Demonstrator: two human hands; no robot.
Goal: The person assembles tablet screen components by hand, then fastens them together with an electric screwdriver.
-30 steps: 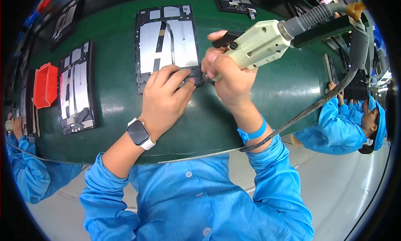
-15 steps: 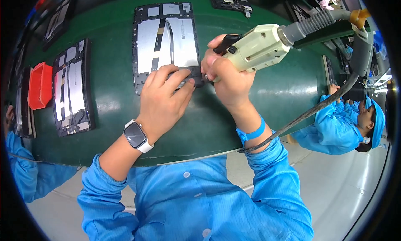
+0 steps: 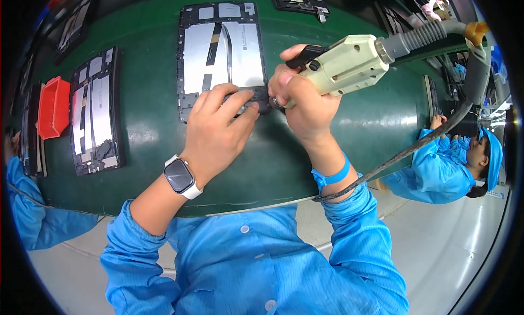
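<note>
In front of me lies an opened tablet (image 3: 245,47) with a black frame, a silver inside and a dark ribbon cable running lengthwise. My left hand (image 3: 215,124) is over its near end, with bent fingers pressed on the dark lower part and holding it to the table. What lies under those fingers is partly hidden. Wrapped round a cream-coloured air gun (image 3: 355,66) with a black lever is my right hand (image 3: 308,99), just beyond the tablet's lower right corner. The gun's tip is hidden by my fingers.
A red bin (image 3: 53,110) and another opened tablet (image 3: 95,116) are on the green table (image 3: 147,151) at left. More tablets lie at the far edge, including one device (image 3: 300,1). A grey hose (image 3: 477,69) and cable hang at right. Co-workers sit on both sides.
My right hand and the air gun have shifted slightly to the right. The tablet and my left hand have moved a little rightward too. The grip of both hands looks the same.
</note>
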